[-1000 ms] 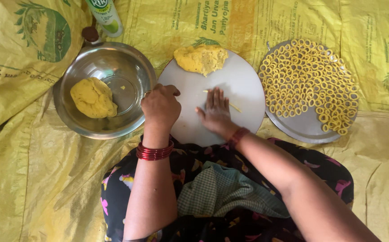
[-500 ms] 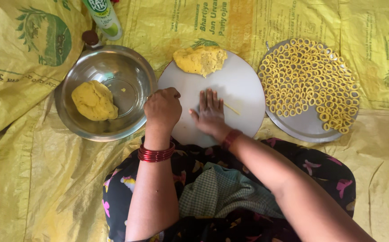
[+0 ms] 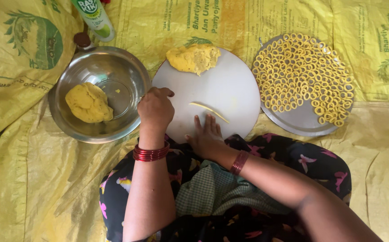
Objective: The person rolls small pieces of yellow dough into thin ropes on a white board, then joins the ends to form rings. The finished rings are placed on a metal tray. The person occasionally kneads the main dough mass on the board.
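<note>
A round white board [image 3: 230,85] lies in front of me. On it rests a thin strip of yellow dough [image 3: 208,111], just beyond the fingertips of my right hand [image 3: 206,136], which lies flat with fingers spread on the board's near edge. My left hand [image 3: 155,107] is curled into a loose fist at the board's left edge, beside the steel bowl; I cannot see anything in it. A lump of yellow dough [image 3: 193,58] sits at the board's far edge.
A steel bowl [image 3: 127,76] at the left holds a second dough ball [image 3: 88,102]. A steel plate [image 3: 299,123] at the right carries several small dough rings [image 3: 302,74]. A green-and-white bottle [image 3: 93,18] stands behind the bowl. Yellow sacking [image 3: 15,179] covers the floor.
My right hand has slid back toward me off the dough strip, which now lies uncovered on the board. My left hand has stayed at the board's left edge.
</note>
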